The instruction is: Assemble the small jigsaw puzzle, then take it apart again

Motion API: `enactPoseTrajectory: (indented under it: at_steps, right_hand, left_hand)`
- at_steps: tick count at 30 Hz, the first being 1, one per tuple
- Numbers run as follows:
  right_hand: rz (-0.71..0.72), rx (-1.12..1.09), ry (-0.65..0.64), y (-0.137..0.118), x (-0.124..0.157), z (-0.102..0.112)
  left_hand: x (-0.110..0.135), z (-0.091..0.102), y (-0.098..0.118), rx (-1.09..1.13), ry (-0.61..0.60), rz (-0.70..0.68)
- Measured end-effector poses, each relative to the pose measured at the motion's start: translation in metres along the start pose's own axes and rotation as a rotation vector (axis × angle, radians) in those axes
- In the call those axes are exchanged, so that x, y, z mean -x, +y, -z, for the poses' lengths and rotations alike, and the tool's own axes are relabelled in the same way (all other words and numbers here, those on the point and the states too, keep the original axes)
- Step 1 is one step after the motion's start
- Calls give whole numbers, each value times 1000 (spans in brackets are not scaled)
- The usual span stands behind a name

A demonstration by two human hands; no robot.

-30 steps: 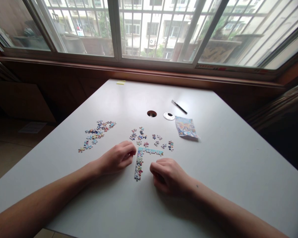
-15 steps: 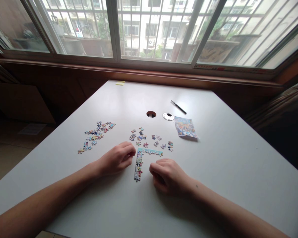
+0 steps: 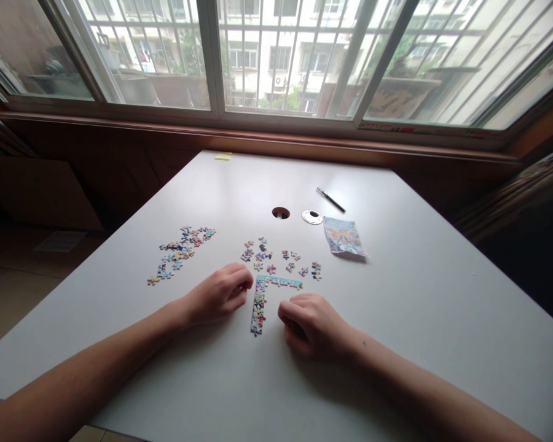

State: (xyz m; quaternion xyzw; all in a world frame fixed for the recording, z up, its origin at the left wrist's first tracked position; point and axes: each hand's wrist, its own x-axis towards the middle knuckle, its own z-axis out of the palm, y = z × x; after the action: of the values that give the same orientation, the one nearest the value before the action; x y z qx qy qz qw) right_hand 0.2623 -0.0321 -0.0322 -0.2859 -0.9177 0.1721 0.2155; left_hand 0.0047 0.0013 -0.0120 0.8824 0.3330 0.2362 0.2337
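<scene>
An L-shaped strip of joined jigsaw pieces [image 3: 258, 307] lies on the white table, its short arm light blue along the top. My left hand [image 3: 221, 291] rests just left of the strip's corner, fingers curled in, with nothing visible at the gap by the thumb. To the right of the strip, my right hand [image 3: 311, 325] is closed with its knuckles up; its inside is in shadow, so I cannot see whether it holds anything. Several loose jigsaw pieces [image 3: 271, 269] are scattered just beyond the strip.
A larger pile of jigsaw pieces [image 3: 179, 253] spreads at the left. A creased picture sheet [image 3: 344, 236] lies at the right, near a black pen [image 3: 332, 200]. A round cable hole [image 3: 281, 213] and its metal cover [image 3: 312, 217] are farther back. Yellow tape [image 3: 223, 156] marks the far edge.
</scene>
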Motion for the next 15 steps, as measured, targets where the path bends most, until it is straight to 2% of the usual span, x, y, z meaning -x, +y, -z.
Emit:
enactPoseTrajectory:
  at_steps: [11, 15]
  right_hand:
    - [9, 33, 12, -4, -1, -1]
    - [-85, 37, 58, -4, -2, 2]
  left_hand:
    - [2, -1, -2, -62, 13, -16]
    - [2, -1, -3, -51, 27, -46]
